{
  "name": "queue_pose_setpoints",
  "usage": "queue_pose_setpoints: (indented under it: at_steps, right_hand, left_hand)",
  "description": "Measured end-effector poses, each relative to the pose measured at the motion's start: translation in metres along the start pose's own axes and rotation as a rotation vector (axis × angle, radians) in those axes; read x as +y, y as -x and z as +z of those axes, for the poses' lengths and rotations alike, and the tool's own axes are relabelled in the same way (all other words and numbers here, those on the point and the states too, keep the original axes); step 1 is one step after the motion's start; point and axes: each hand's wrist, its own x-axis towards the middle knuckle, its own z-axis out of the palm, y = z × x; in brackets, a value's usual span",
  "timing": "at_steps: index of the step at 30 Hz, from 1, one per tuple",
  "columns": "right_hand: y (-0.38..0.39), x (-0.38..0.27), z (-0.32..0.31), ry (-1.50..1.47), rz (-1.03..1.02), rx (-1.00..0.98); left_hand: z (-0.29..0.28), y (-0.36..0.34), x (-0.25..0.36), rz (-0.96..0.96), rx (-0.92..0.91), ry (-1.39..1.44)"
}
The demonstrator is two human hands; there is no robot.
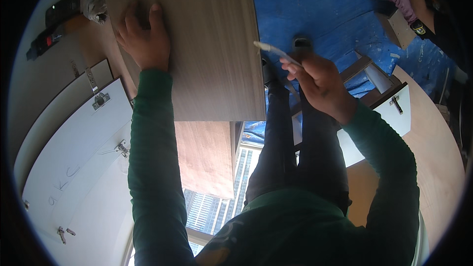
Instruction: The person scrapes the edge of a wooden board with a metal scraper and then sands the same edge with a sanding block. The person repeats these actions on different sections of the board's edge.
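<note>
My left hand (145, 39) lies on a brown wood-grain board (212, 29), palm down with the fingers apart, close to the board's left edge. Over the right edge of that board, my right hand (320, 81) is closed around a slim pale stick (281, 53). The stick has a cream-coloured, tapered tip that points left toward the board's edge. Whether it is a small brush or another tool I cannot tell. Most of its rear end is hidden inside my fingers.
White cabinet doors (88, 152) with metal hinges (101, 100) lean at the left. A blue sheet (305, 0) covers the floor. Wooden frame pieces (354, 69) lie right of my legs. Another person's arm (419, 0) shows at the upper right, near a small wooden box (396, 27).
</note>
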Motion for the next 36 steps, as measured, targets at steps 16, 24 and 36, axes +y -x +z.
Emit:
queue_pose_setpoints:
  at_steps: [16,24,36]
  right_hand:
    - [-0.278,0.017,-0.083,0.431,-0.400,0.232]
    - [-0.223,0.037,-0.063,0.539,-0.645,0.042]
    - [-0.065,0.016,-0.008,0.640,-0.446,-0.158]
  left_hand:
    - [0.003,-0.002,0.008,0.028,0.031,0.049]
    - [0.000,0.004,-0.001,0.019,0.030,0.030]
    - [0.005,0.000,-0.006,0.044,0.075,0.026]
